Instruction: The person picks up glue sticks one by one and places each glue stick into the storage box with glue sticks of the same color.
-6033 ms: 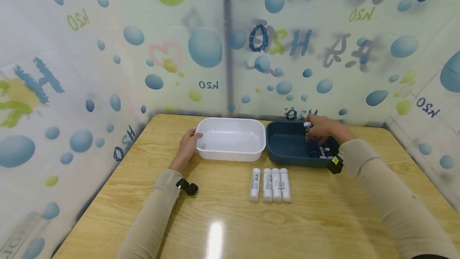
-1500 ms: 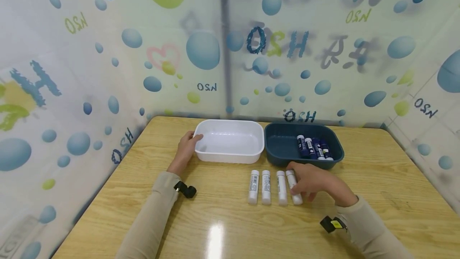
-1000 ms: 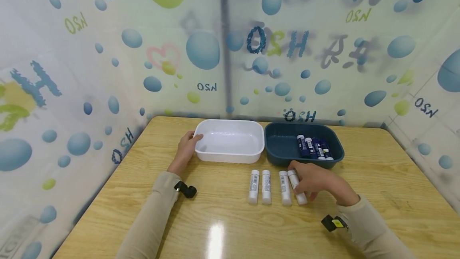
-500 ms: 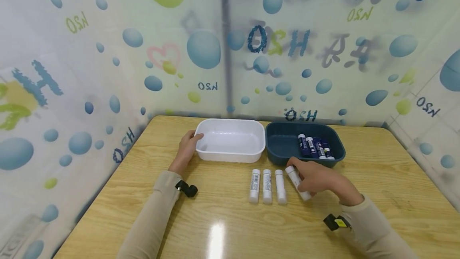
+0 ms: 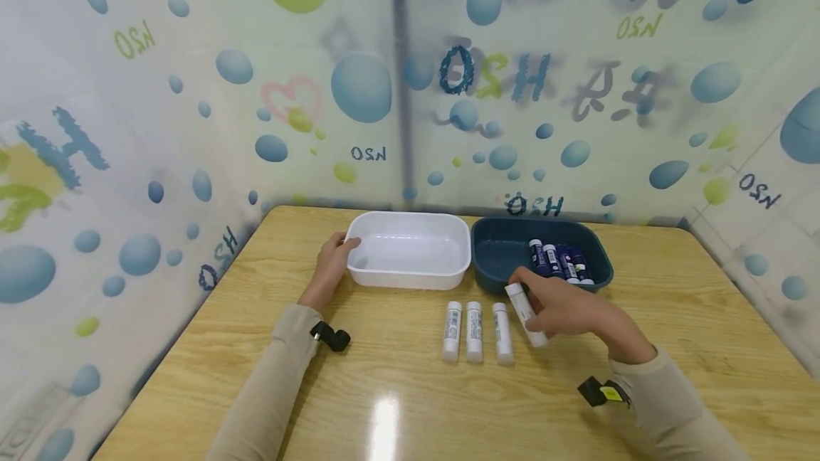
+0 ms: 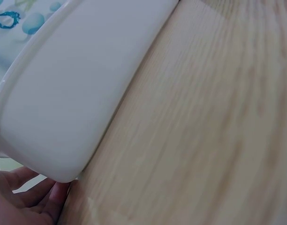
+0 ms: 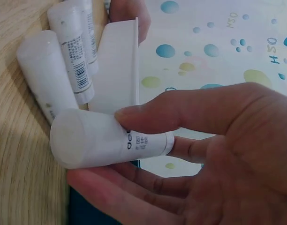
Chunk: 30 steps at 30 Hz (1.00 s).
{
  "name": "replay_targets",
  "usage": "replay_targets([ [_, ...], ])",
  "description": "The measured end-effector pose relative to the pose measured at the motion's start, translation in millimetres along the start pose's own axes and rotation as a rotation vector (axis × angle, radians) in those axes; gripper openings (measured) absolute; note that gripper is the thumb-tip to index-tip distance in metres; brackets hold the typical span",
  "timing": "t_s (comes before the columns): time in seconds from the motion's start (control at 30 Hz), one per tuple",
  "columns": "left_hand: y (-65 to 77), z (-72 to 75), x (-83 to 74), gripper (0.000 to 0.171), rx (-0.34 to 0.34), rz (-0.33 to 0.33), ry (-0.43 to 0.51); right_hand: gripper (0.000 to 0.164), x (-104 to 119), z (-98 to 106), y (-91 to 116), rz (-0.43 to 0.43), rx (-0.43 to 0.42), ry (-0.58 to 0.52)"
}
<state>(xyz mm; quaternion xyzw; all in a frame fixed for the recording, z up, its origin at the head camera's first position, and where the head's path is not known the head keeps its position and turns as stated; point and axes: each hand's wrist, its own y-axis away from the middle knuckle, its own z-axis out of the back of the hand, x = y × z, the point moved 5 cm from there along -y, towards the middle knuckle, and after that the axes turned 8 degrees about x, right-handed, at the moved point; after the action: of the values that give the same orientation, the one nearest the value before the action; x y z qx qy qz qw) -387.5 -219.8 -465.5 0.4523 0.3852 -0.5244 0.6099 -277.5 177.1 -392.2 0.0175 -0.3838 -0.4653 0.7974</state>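
My right hand (image 5: 566, 308) holds a white glue stick (image 5: 524, 311) between thumb and fingers, tilted, just in front of the dark blue tray (image 5: 492, 277). In the right wrist view the thumb presses on the side of this glue stick (image 7: 99, 140), whose printed label partly shows. On the table to its left lie three more white glue sticks (image 5: 474, 333), side by side and apart. At the left end of the white tray (image 5: 410, 280), my left hand (image 5: 330, 263) grips the rim, thumb over the edge and fingers (image 6: 42, 199) outside.
Several dark blue sticks with white ends (image 5: 556, 262) lie in the right half of the dark blue tray, which stands against the white one. Behind the wooden table (image 5: 307, 404) hangs a patterned curtain (image 5: 410, 91).
The right hand, earlier inside the dark blue tray, came forward to the white glue sticks. It separated the rightmost one from the row, tilted it and lifted it. The left hand stayed.
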Motion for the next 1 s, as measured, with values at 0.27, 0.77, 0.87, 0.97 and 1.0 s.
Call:
replay_targets([
  [0.27,1.7,1.8,0.7,0.054,0.0,-0.016,-0.008,0.058,14.2,6.2,-2.7,0.034,-0.032,-0.014],
  [0.77,0.7,0.3,0.4,0.056,0.001,-0.005,-0.016,0.061,66.8,41.8,-40.8,0.095,-0.083,-0.002],
  [0.87,0.7,0.4,0.0,0.056,0.001,-0.002,-0.014,0.062,75.8,49.1,-50.2,0.092,-0.095,0.001],
  [0.97,1.0,-0.2,-1.1,0.056,0.0,-0.002,-0.014,0.062,84.7,56.4,-57.2,0.103,-0.106,-0.001],
  [1.0,1.2,-0.3,-1.6,0.056,-0.001,-0.005,-0.014,0.062,86.7,58.6,-59.4,0.108,-0.107,-0.005],
])
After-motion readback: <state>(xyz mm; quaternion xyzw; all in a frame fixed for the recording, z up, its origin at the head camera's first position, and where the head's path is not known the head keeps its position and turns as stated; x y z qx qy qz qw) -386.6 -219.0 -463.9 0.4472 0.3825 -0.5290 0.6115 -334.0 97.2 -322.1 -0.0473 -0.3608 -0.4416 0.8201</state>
